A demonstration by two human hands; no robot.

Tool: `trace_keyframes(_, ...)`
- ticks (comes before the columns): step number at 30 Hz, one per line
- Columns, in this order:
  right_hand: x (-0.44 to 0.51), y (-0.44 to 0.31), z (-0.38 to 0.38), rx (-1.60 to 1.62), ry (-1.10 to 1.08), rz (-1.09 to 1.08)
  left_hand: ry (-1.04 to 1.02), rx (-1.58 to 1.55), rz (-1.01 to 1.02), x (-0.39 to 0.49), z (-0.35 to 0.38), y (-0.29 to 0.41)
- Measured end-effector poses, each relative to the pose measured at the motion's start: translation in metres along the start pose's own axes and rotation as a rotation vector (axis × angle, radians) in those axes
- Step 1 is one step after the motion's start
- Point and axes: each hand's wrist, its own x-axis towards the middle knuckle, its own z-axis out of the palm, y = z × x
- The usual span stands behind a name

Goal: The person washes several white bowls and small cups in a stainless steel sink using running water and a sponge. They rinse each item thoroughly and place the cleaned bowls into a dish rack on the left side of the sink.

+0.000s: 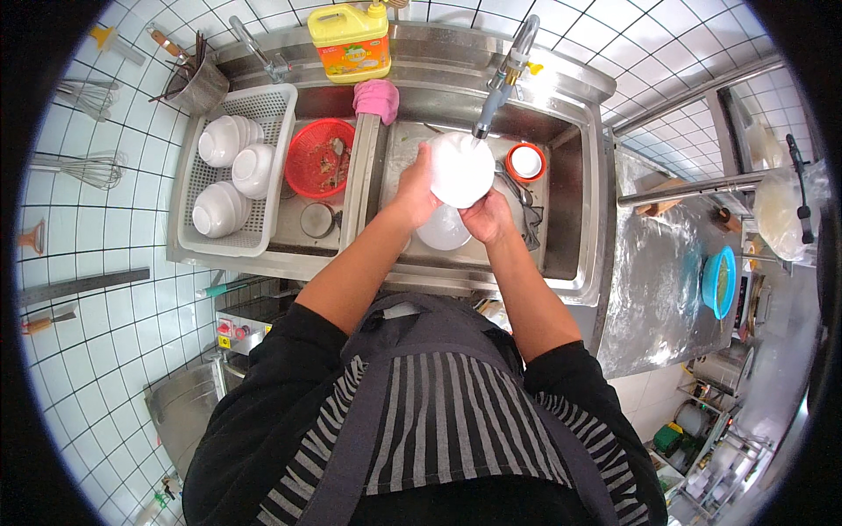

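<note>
Both of my hands hold a white bowl (462,169) under the spout of the faucet (485,118), over the right basin of a steel sink (564,197). My left hand (416,187) grips its left side, and my right hand (488,217) its lower right edge. Just below them another white bowl (444,230) sits in the basin. To the right are a small orange-rimmed bowl with white inside (526,162), some metal utensils (516,184) and a dark cloth or scrap (531,227). The bright glare hides the held bowl's detail.
Left of the basin, a red plastic colander (320,158) holds food scraps. A grey-white draining basket (271,223) carries several white bowls (220,209). A pink cloth (376,100) lies over the divider, with a yellow detergent jug (349,43) behind. A floury steel table (648,283) stands right, bearing a blue basin (719,283).
</note>
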Motion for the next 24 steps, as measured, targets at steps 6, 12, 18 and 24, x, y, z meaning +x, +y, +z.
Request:
trace_keyframes(6, -0.004, -0.01, -0.009, -0.003, 0.012, 0.041, -0.019, 0.506, 0.053, -0.013, 0.013, -0.009)
trace_keyframes(12, -0.017, -0.034, -0.009, -0.409, -0.018, -0.032, -0.099, 0.575, 0.01, -0.001, 0.002, -0.005)
trace_keyframes(18, -0.017, -0.024, 0.016, -1.049, 0.157, -0.59, -0.044, 0.548, 0.201, 0.03, -0.011, -0.008)
trace_keyframes(24, -0.011, -0.014, 0.027, -0.849, 0.023, -0.405, -0.033, 1.234, 1.006, 0.012, 0.004, -0.021)
